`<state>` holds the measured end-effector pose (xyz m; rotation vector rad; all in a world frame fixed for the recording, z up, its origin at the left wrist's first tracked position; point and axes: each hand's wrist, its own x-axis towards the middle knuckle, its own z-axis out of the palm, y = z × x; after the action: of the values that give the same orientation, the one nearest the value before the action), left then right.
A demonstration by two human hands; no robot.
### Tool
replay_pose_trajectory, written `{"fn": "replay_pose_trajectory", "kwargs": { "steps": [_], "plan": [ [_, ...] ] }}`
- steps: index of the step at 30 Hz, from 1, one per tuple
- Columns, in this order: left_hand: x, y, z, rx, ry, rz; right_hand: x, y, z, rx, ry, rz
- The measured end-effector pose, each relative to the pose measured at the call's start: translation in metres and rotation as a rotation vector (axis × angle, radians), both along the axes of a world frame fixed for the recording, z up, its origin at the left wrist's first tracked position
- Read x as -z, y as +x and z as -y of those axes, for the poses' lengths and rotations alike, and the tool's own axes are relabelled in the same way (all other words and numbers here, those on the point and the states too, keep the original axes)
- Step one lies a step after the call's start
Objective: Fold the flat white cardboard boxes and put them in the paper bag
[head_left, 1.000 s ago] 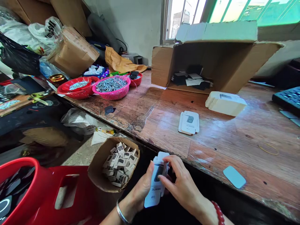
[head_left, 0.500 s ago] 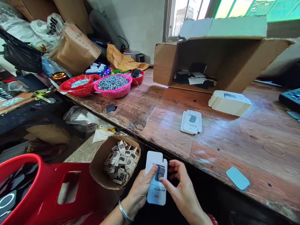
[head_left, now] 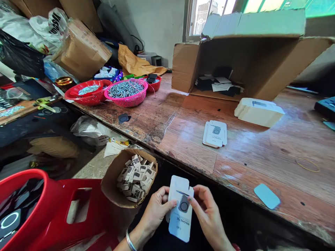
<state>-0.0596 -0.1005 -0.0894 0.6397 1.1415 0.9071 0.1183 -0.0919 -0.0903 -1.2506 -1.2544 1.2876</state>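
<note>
A flat white carton [head_left: 180, 221] with a dark ring picture and the word MAGNETIC is held over my lap, in front of the table edge. My left hand [head_left: 155, 211] pinches its left side, thumb on the front. My right hand [head_left: 207, 211] grips the upper right edge between thumb and fingers. To the left, an open cardboard box [head_left: 111, 184] holds several small white boxes [head_left: 137, 175]. On the table lie a small pile of flat cartons [head_left: 215, 134] and a thicker stack [head_left: 259, 113].
A large open carton [head_left: 185, 68] stands at the back, with black and white cards inside. Pink and red baskets [head_left: 126, 101] of metal parts sit back left. A red stool [head_left: 96, 205] and tub [head_left: 43, 177] are lower left. A pale blue card [head_left: 266, 196] lies right.
The held carton has moved slightly right and down. My right hand has gone from loosely spread beside it to gripping its upper right edge. My left thumb sits lower on the carton.
</note>
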Motion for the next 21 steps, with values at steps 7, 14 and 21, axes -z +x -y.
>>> {"fn": "replay_pose_trajectory", "kwargs": {
  "steps": [7, 14, 21],
  "plan": [
    [0.006, 0.009, 0.023, -0.067, 0.125, 0.117, 0.0, 0.001, 0.002, -0.018, -0.168, -0.203],
    [0.012, 0.007, 0.033, -0.089, 0.194, 0.085, -0.003, 0.004, 0.002, -0.147, -0.225, -0.27],
    [0.008, 0.003, 0.032, 0.101, 0.199, 0.103, -0.003, 0.015, 0.007, -0.236, -0.207, -0.1]
  ]
}}
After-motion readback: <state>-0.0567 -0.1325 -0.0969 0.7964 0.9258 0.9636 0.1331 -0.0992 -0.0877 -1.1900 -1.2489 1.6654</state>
